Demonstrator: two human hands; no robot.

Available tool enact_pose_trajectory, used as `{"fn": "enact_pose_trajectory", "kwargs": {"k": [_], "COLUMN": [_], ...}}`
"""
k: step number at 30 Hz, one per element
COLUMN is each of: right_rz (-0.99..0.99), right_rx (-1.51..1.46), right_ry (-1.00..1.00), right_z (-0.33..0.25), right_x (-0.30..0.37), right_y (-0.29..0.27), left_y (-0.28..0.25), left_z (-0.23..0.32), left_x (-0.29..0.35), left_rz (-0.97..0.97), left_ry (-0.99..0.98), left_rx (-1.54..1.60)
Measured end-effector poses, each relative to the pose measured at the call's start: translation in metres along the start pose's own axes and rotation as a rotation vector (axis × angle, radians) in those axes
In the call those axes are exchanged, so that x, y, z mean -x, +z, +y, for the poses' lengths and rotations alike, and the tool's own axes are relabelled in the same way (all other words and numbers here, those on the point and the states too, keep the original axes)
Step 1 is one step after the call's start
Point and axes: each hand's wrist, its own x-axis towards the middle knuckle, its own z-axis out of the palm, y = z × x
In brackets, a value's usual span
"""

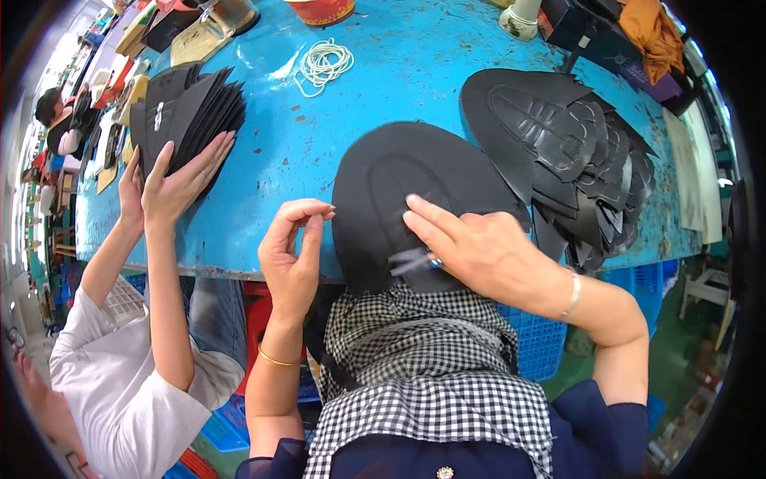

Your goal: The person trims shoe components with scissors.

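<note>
Worn blue table, black panel at its near edge above the checked apron; probably light, bendy, slightly slick, best taken by the outer rim. Left hand loosely curled, thumb apart, just beside the panel's left edge. Right hand rests two fingertips on it, gripping a motion-blurred tool, maybe snips, and hides the panel's lower right.

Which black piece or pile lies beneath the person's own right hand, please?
The middle black piece, under the right hand; the pile at the right has no hand on it, and a co-worker's hands hold the left-side stack.
</note>
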Motion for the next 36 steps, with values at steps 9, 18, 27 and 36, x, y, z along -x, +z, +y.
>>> {"fn": "enact_pose_trajectory", "kwargs": {"k": [9,18,27,36], "right_rz": [-0.025,-0.074,0.714,0.201], "right_rx": [0.252,0.275,-1.201,-0.575], "right_ry": [-0.007,0.114,0.968,1.266], "right_z": [-0.022,-0.041,0.084,0.163], "right_x": [-0.023,-0.033,0.007,0.084], "right_y": [0.015,0.014,-0.068,-0.101], "left_y": [-0.015,-0.015,-0.015,-0.011], "left_z": [-0.016,-0.028,-0.017,-0.015], "left_x": [0.022,0.026,0.029,0.030], "left_rz": [-0.051,-0.057,-0.098,-0.103], "left_ry": [0.096,0.024,0.185,0.284], "left_rx": [-0.153,0.081,-0.205,-0.344]}}
